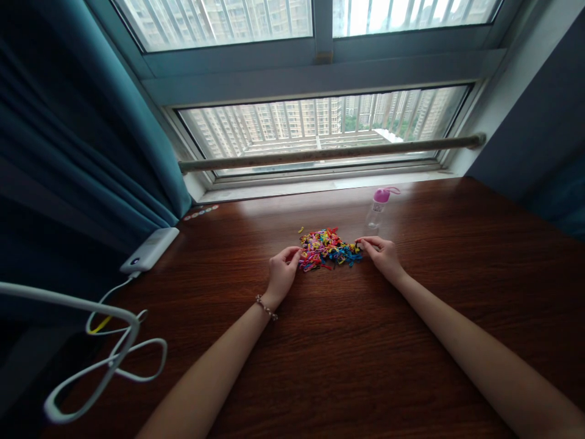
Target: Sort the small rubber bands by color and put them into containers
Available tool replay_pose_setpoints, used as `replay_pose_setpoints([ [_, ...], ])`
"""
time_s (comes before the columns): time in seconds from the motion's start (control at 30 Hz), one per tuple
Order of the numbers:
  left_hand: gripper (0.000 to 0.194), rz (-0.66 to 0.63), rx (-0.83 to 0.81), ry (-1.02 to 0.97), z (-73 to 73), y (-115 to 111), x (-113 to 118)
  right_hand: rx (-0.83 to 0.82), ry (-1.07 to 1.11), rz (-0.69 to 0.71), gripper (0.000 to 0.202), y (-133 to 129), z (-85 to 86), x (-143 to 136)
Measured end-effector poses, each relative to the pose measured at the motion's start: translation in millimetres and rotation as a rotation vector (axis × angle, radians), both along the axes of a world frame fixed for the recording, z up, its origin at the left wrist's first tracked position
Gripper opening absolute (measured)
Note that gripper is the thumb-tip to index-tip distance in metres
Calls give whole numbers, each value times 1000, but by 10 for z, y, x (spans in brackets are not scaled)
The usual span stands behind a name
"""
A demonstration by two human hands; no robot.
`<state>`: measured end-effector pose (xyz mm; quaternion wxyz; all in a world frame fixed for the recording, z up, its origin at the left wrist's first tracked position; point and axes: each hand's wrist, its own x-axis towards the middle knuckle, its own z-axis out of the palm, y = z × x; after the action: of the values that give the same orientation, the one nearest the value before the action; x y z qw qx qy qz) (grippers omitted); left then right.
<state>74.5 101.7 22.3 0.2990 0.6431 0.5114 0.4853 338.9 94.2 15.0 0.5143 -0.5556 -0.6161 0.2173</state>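
A pile of small, thin, brightly coloured pieces [326,249] lies on the dark wooden table [320,353]. At its left edge is my left hand [282,273], thumb and forefinger pinched together; whatever they hold is too small to name. My right hand [382,256] is at the pile's right edge, its fingertips closed together beside some yellow and dark pieces, and what is between them cannot be made out. One yellow piece [300,230] lies apart, just behind the pile.
A clear bottle with a pink lid [375,210] stands behind my right hand. At the left are a white device [150,250], its cable [137,347] and a blue curtain [137,152]. A metal rail [329,154] crosses the window behind the table.
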Motion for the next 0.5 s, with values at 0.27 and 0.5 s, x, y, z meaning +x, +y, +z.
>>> replay_pose_setpoints([
  [0.27, 22, 7, 1, 11, 3, -3, -2, -46, 183, 22, 24, 8, -3, -13],
  [0.5, 21, 17, 19, 43, -6, 2, -5, -14, 307, 7, 25, 31, -15, -15],
])
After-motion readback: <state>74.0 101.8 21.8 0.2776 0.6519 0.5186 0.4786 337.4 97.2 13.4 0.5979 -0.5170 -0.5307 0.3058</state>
